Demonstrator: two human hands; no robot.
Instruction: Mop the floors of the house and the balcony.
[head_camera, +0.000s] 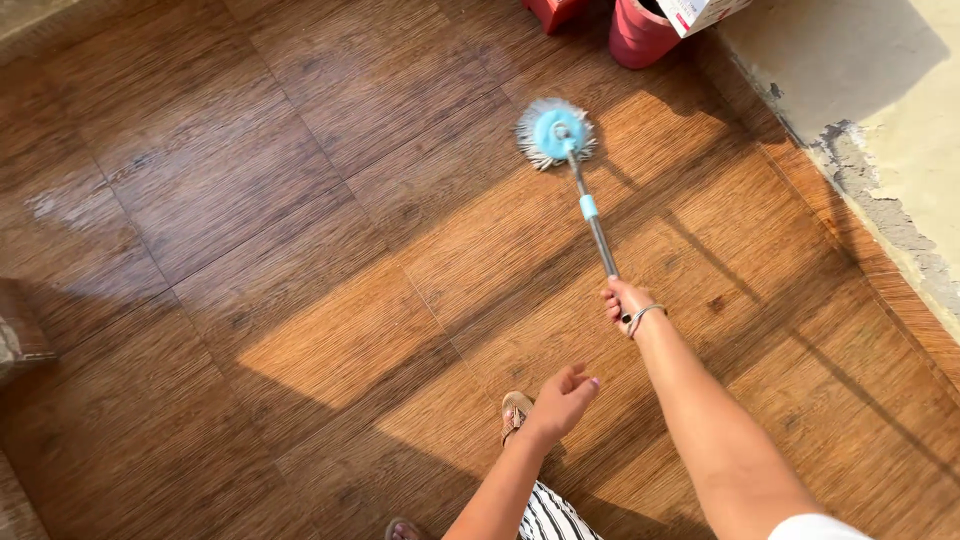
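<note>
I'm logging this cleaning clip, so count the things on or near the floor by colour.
Blue: 1, the round mop head
Red: 2, the bucket and the stool
Tan: 1, the sandal
Total: 4

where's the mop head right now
In the head view the round blue mop head lies on the wood-look floor in the upper middle, just short of the red pot, at the far end of the handle held by the right hand.

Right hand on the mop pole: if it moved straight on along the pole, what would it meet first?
The right hand would first meet the pale blue collar on the mop pole, then the round blue mop head on the wood-look floor.
</note>
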